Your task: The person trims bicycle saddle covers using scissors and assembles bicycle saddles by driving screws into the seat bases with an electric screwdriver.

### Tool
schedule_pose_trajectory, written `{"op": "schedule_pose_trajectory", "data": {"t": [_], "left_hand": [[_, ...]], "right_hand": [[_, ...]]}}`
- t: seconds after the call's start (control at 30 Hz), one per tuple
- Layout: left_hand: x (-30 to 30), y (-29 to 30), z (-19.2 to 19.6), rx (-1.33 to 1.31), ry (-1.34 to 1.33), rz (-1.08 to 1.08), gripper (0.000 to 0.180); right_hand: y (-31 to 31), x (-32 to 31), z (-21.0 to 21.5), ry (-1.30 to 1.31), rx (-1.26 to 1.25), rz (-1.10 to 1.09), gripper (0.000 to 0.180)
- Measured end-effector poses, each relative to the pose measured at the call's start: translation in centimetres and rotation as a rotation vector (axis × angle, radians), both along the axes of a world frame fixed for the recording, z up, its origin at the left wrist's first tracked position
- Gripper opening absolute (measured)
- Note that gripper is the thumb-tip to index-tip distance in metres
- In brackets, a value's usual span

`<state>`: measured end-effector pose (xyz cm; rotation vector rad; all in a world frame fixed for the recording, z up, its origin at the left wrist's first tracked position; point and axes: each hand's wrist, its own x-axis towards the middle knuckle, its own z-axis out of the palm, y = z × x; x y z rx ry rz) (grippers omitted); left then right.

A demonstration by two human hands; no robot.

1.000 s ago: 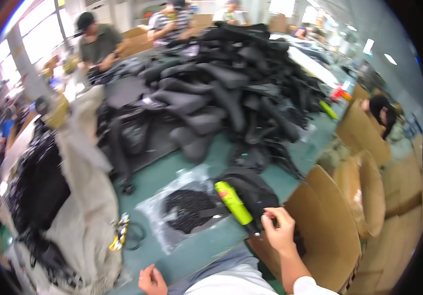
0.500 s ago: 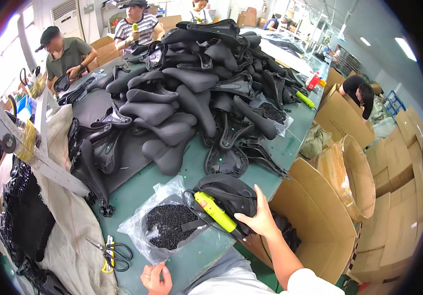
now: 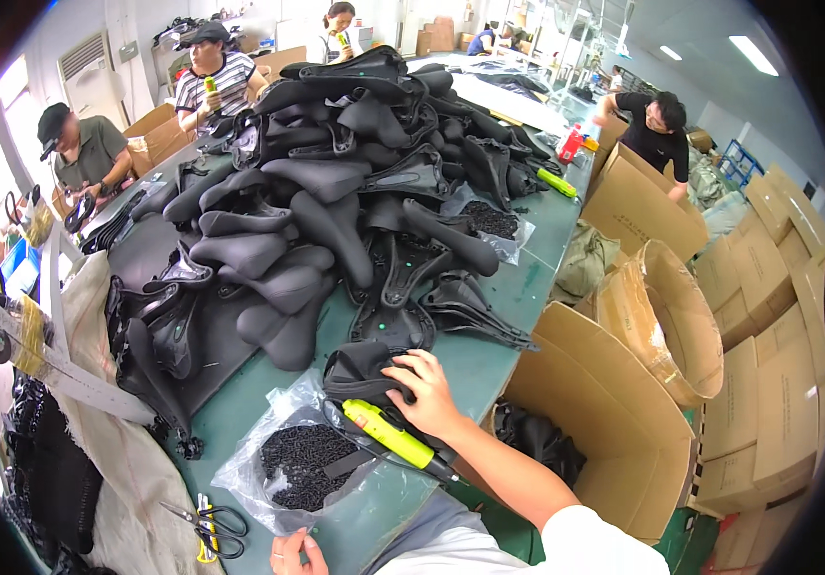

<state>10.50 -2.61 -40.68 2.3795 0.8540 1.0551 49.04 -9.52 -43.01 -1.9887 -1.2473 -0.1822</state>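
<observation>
My right hand [image 3: 424, 395] rests on a black bicycle saddle [image 3: 360, 370] lying on the green table [image 3: 475, 359], fingers curled over its edge. A yellow-green electric screwdriver [image 3: 388, 432] lies just beside and under my wrist. My left hand [image 3: 294, 554] sits at the bottom edge near the table's front, fingers loosely bent, holding nothing I can see. A clear plastic bag of small black screws [image 3: 302, 465] lies between the two hands.
A big heap of black saddles [image 3: 336, 206] covers the table's middle. Scissors [image 3: 209, 522] lie front left. Open cardboard boxes [image 3: 614, 431] stand to my right. Other people work at the far end and at a box on the right.
The view tilted up and steadied. My right hand moved from the screwdriver's right side up onto the black saddle. My left hand stayed at the lower edge.
</observation>
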Motion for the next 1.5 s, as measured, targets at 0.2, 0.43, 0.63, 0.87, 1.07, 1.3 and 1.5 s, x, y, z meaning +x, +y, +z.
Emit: {"op": "schedule_pose_trajectory", "data": {"t": [0.2,0.43,0.63,0.87,1.07,1.3,1.5], "left_hand": [[0.3,0.1,2.0,0.039,-0.038,0.042,0.009],[-1.6,-1.4,1.5,-0.064,-0.059,0.140,0.010],[-2.6,-2.3,1.8,-0.116,-0.039,0.176,0.009],[-3.2,-2.5,1.7,-0.019,-0.051,0.150,0.004],[-1.0,-1.9,0.1,-0.007,-0.123,0.001,0.018],[0.7,-2.6,0.2,-0.051,-0.149,-0.118,0.017],[0.1,-2.7,2.4,-0.137,-0.121,-0.172,0.025]], "right_hand": [[-4.2,3.6,2.4,0.470,0.116,0.352,0.080],[-1.4,8.6,-1.7,0.976,0.132,-0.285,0.057],[2.1,10.6,0.4,1.253,0.077,-0.213,0.047],[4.6,12.0,5.1,0.501,-0.173,-0.333,0.071],[5.1,13.9,7.8,0.937,0.016,-0.321,0.064],[1.6,14.7,10.4,1.398,0.035,-0.204,0.054],[-6.2,5.1,13.8,1.220,0.058,0.107,0.045]]}}
